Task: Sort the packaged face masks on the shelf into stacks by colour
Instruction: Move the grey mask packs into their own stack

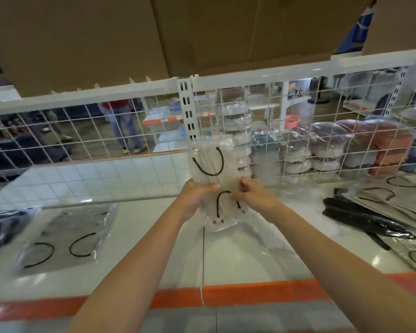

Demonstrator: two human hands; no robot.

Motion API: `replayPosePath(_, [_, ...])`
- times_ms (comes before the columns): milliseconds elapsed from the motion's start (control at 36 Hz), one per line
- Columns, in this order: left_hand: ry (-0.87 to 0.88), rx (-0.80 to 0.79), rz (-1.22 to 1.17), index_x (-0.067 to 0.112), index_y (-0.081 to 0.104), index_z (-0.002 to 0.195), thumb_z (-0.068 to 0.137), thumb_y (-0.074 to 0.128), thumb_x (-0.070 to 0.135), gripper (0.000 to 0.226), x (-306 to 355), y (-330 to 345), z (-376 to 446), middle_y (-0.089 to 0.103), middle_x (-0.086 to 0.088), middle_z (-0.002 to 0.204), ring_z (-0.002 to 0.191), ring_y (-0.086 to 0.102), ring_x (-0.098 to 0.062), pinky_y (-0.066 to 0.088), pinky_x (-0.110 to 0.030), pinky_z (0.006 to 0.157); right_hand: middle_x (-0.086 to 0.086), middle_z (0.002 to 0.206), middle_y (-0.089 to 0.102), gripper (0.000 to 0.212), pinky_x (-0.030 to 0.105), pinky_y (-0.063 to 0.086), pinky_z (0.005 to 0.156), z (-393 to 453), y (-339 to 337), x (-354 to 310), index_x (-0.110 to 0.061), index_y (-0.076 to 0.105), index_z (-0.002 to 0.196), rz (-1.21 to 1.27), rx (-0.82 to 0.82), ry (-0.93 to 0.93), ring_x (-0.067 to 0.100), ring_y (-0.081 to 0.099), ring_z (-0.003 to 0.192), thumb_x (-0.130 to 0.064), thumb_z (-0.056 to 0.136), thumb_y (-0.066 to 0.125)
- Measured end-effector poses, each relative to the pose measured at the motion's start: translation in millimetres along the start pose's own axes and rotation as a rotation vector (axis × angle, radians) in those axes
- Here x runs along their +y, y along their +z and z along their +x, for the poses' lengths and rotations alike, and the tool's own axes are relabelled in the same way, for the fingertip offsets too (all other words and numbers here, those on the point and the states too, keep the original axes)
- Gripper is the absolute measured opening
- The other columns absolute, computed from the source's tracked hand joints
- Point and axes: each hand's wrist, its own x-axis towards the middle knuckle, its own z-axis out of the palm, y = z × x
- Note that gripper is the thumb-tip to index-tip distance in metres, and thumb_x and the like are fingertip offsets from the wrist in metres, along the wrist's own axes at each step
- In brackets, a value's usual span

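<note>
Head view: both hands, left hand and right hand, grip a beige mask pack above the white shelf.

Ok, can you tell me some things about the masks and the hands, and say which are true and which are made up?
1. Both hands, left hand and right hand, hold one pack of pale masks. True.
2. That pack lies flat on the shelf. False: it is held up above it.
3. A grey pack lies to the left. True.
4. The black masks lie on the left. False: they lie on the right.
</note>
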Motion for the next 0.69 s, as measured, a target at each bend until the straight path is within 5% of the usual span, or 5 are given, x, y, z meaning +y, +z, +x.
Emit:
replayPosePath(167, [0.015,0.079,0.015,0.010,0.067,0.093,0.075,0.074,0.002,0.021,-4,-11,-8,0.071,-0.008,0.093,0.090,0.067,-0.023,0.053,-0.035,0.085,-0.002,0.077,0.049,0.021,0.022,0.038,0.066,3,14,-1,-0.017,0.053,0.078,-0.028,-0.003,-0.040,0.012,0.047,0.074,-0.001,0.079,0.067])
replayPosePath(278, [-0.013,0.172,-0.134,0.009,0.067,0.090,0.083,0.066,0.000,0.012,2,-8,-9,0.072,-0.005,0.084,0.086,0.067,-0.022,0.056,-0.031,0.076,-0.003,0.086,0.053,0.032,0.017,0.041,0.069,5,16,5,-0.014,0.055,0.105,0.027,0.002,0.005,0.010,0.052,0.079,-0.004,0.078,0.070])
replayPosePath(556, [-0.023,0.205,-0.688,0.005,0.057,0.119,0.092,0.054,0.007,0.027,24,-8,0,0.059,-0.019,0.124,0.116,0.055,-0.034,0.041,-0.051,0.101,0.007,0.127,0.060,0.089,0.033,0.051,0.078,8,6,9,-0.012,0.049,0.124,0.635,0.091,0.228,0.019,0.058,0.113,-0.038,0.049,0.088])
replayPosePath(611, [-0.023,0.189,-0.690,0.006,0.058,0.117,0.092,0.055,0.007,0.025,25,-8,0,0.062,-0.017,0.120,0.113,0.058,-0.032,0.043,-0.050,0.100,0.008,0.115,0.067,0.067,0.035,0.048,0.091,8,5,5,-0.006,0.057,0.119,0.684,0.085,0.206,0.018,0.060,0.108,-0.025,0.060,0.084])
replayPosePath(694, [-0.011,0.215,-0.578,0.008,0.062,0.108,0.085,0.062,0.004,0.023,27,-20,1,0.066,-0.012,0.107,0.101,0.062,-0.026,0.049,-0.042,0.092,0.005,0.088,0.066,0.036,0.027,0.046,0.073,8,-3,-1,-0.008,0.057,0.110,0.551,0.244,0.087,0.015,0.062,0.079,-0.001,0.078,0.071])
